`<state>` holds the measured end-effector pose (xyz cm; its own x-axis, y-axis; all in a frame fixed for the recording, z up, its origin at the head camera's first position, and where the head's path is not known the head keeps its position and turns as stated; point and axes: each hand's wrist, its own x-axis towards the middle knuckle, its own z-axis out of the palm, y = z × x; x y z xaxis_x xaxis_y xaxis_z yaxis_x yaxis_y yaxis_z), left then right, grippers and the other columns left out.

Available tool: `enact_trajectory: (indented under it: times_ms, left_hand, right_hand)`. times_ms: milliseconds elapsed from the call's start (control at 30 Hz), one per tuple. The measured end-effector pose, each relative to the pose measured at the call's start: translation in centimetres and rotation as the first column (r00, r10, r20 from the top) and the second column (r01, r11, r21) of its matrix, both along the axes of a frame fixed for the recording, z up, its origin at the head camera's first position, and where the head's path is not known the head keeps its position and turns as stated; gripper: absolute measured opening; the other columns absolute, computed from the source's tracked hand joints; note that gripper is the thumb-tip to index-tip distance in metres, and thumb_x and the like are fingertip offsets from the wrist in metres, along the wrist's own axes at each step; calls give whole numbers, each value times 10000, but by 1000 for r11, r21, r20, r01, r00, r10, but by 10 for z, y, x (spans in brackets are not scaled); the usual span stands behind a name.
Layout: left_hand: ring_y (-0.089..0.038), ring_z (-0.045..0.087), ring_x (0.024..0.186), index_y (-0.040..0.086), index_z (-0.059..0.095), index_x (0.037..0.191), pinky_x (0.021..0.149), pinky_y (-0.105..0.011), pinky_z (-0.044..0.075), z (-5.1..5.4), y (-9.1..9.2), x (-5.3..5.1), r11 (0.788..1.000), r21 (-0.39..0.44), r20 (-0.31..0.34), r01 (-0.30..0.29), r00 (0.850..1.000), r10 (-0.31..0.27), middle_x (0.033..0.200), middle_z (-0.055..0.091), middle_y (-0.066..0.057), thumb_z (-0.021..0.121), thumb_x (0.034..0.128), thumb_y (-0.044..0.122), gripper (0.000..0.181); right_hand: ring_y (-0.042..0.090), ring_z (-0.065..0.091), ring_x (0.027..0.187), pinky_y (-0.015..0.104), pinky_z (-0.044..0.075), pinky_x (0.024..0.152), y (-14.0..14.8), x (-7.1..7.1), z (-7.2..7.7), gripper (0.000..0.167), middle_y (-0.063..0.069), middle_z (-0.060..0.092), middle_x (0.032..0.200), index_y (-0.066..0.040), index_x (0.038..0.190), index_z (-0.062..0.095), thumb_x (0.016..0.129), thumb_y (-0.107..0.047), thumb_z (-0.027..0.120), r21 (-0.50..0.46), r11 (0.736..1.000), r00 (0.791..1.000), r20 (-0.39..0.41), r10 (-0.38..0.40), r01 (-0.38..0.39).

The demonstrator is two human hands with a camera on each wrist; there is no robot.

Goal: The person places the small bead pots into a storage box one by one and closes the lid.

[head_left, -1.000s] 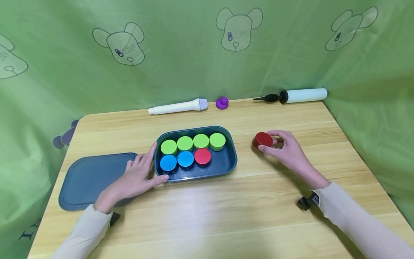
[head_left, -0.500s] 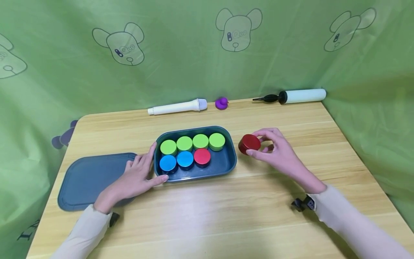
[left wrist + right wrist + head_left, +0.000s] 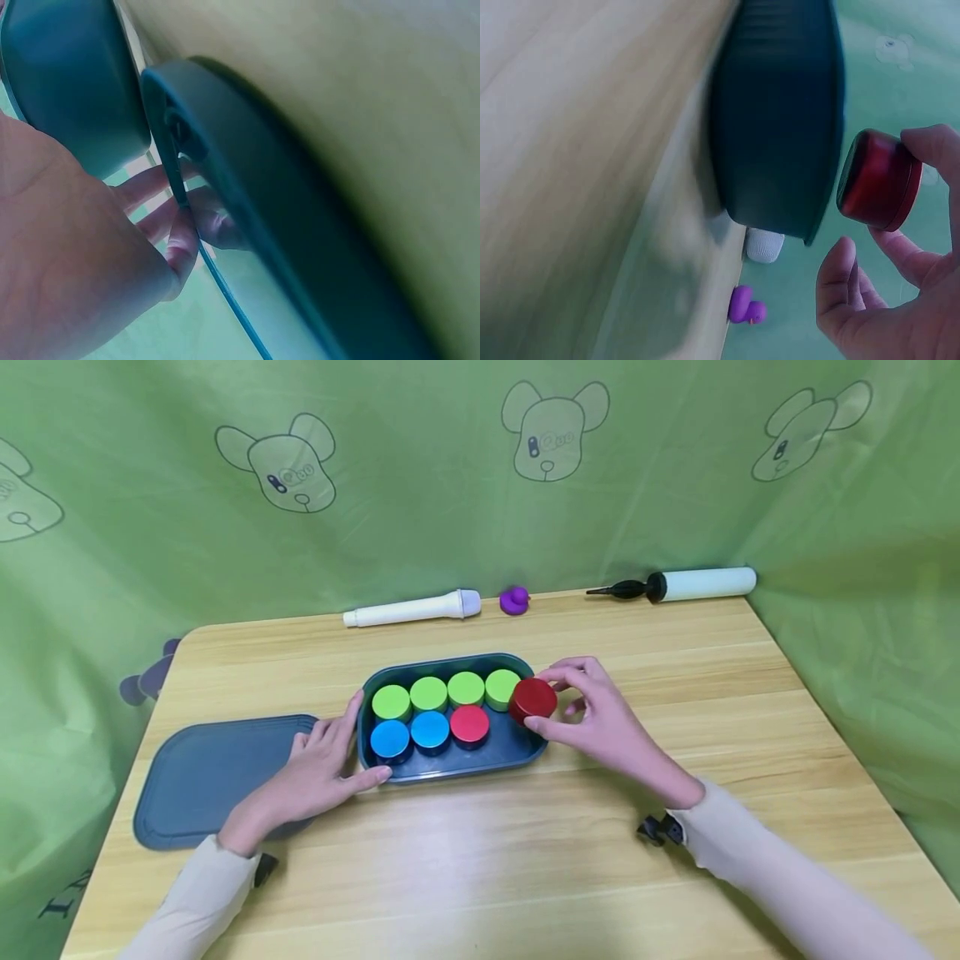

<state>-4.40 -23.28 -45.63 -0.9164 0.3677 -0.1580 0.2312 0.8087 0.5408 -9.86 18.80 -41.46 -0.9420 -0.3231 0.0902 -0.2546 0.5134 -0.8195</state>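
Note:
My right hand pinches a dark red round tin between thumb and fingers, over the right end of a dark blue box. In the right wrist view the red tin is tilted beside the box wall, apart from it. Inside the box, several green tins form the back row. Two blue tins and one red tin stand in front. My left hand rests against the box's left end, fingers extended, thumb by the front rim.
A flat dark blue lid lies left of the box, partly under my left wrist. Along the table's back edge lie a white toy microphone, a purple duck and a white hand pump. A green curtain hangs behind.
My right hand has carried the red tin leftward from the table to above the box's right end. The left hand and the tins in the box have stayed put.

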Motion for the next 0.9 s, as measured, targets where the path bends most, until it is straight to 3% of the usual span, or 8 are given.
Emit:
enact_trajectory:
  times_ms: [233, 300, 500, 700, 900]
  left_hand:
    - [-440, 278, 1524, 283, -152, 1751, 1027, -615, 266, 1, 1, 1, 1000, -1, -10, 5, 1000, -5, 1739, 333, -156, 636, 1010, 706, 1162]
    - [-438, 280, 1523, 282, -150, 1751, 1021, -610, 270, 2, 1, 1, 1000, -2, -14, 5, 1000, -5, 1739, 335, -154, 635, 1009, 708, 1162]
    - [-432, 280, 1520, 291, -146, 1751, 1005, -591, 272, 1, 2, -1, 1000, 9, -20, 9, 1000, -8, 1736, 341, -144, 632, 1007, 719, 1159]
    - [-424, 277, 1523, 294, -150, 1750, 999, -583, 264, 0, 1, 0, 1000, 19, -12, 8, 1000, -8, 1736, 339, -140, 631, 1011, 713, 1154]
    - [-426, 277, 1523, 291, -151, 1750, 994, -577, 267, 0, 1, 1, 1000, 13, -10, 5, 1000, -5, 1739, 333, -140, 629, 1013, 711, 1152]
  right_hand:
    - [308, 612, 1008, 459, 549, 797, -16, 3, -10, 543, 115, 421, 1556, -180, 1331, 726, 873, -366, 950, 134, 991, 999, -34, 18, -13]
    - [307, 597, 1062, 455, 542, 813, -20, 4, -12, 532, 120, 404, 1575, -163, 1318, 728, 875, -358, 948, 169, 985, 998, -47, 28, -20]
    - [362, 465, 1371, 550, 505, 1040, -29, 5, -16, 528, 179, 395, 1578, -39, 1272, 737, 855, -277, 958, 241, 970, 996, -83, 36, -15]
    - [398, 455, 1407, 548, 520, 1033, -34, 3, -13, 550, 233, 412, 1581, 20, 1286, 735, 866, -261, 952, 317, 948, 999, -26, 38, -28]
    - [406, 505, 1346, 554, 508, 1049, -42, -1, -7, 526, 250, 469, 1541, 44, 1246, 743, 865, -252, 952, 419, 907, 999, 23, 42, -47]
